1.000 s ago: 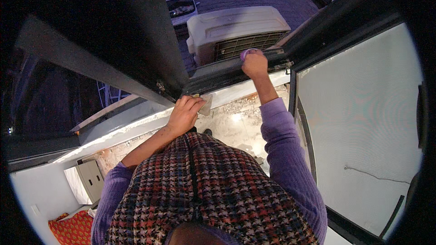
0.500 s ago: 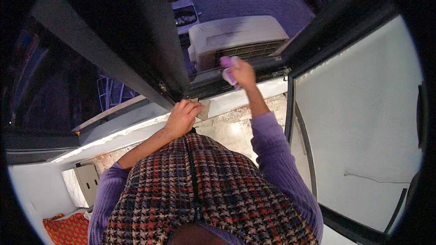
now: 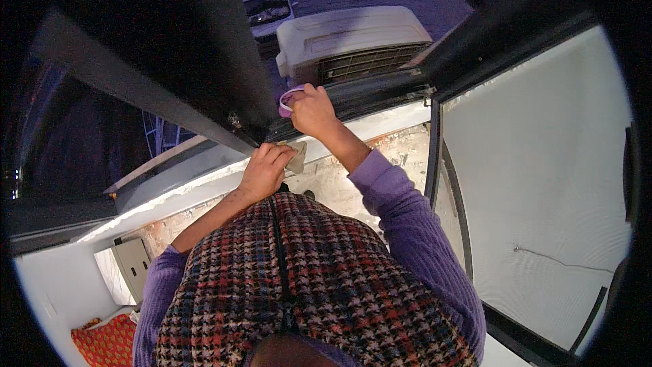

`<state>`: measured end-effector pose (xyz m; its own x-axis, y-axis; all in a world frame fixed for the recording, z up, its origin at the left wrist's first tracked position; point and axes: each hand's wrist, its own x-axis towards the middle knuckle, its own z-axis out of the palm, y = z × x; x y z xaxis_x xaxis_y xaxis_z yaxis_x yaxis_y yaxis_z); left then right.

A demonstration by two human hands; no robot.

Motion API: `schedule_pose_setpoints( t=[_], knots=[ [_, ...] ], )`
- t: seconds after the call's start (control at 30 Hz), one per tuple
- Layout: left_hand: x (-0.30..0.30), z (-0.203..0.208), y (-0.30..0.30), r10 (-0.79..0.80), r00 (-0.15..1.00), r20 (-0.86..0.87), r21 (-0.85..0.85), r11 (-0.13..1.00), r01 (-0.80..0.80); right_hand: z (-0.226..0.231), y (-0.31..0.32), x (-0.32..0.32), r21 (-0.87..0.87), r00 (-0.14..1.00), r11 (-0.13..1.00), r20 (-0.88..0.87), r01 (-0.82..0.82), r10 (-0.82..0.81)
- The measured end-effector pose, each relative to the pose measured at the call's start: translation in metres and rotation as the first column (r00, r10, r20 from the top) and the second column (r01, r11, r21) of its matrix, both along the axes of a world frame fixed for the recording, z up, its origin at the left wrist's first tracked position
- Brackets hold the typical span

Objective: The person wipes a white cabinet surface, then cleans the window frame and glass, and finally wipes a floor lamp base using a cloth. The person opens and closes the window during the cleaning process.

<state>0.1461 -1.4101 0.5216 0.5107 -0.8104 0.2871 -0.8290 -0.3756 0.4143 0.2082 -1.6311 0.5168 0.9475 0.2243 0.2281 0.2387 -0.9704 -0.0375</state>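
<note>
My right hand (image 3: 314,114) is closed round a purple-and-white hand tool with a looped handle (image 3: 286,102), shaped like a scrub brush; its underside is hidden. It is over the black window-frame track (image 3: 367,102), close to the upright post. Lower and to the left, my left hand (image 3: 263,171) has its fingers bent round a beige cloth (image 3: 297,158) at the foot of the dark upright post (image 3: 204,112). The cloth's free end hangs over the white sill (image 3: 339,141).
Outside the opening stands a white air-conditioner unit (image 3: 353,34). An open dark-framed window sash (image 3: 530,183) stands on the right. At the lower left are a beige box-like unit (image 3: 130,265) and a red patterned fabric (image 3: 105,341).
My right hand has moved left along the frame with the purple-and-white tool, toward the upright post. My left hand stays at the post's foot with the cloth.
</note>
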Motion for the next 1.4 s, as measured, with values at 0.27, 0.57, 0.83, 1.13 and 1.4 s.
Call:
schedule_pose_setpoints(
  t=[0.27,0.57,0.83,1.13,1.4],
  knots=[
    [0.000,-0.003,0.009,0.029,1.000,-0.001,-0.008,1.000,-0.029,0.029,-0.191,-0.038,0.290,0.778,0.796,0.206,0.531,-0.594],
    [-0.002,-0.007,0.020,-0.006,0.999,-0.038,0.069,0.998,0.009,-0.080,-0.235,-0.067,0.414,0.688,0.685,0.172,0.599,-0.705],
    [0.000,-0.010,0.039,0.101,0.995,-0.024,0.070,0.993,-0.099,0.004,-0.188,-0.048,0.364,0.646,0.558,-0.189,0.746,-0.740],
    [0.003,-0.004,0.038,0.097,0.995,-0.005,0.068,0.993,-0.097,0.043,-0.246,0.008,-0.262,0.621,0.668,-0.245,0.697,-0.744],
    [0.007,0.008,0.005,0.080,0.994,-0.072,-0.052,0.995,-0.084,0.043,-0.166,0.020,-0.267,0.751,0.811,-0.310,0.520,-0.583]
  ],
)
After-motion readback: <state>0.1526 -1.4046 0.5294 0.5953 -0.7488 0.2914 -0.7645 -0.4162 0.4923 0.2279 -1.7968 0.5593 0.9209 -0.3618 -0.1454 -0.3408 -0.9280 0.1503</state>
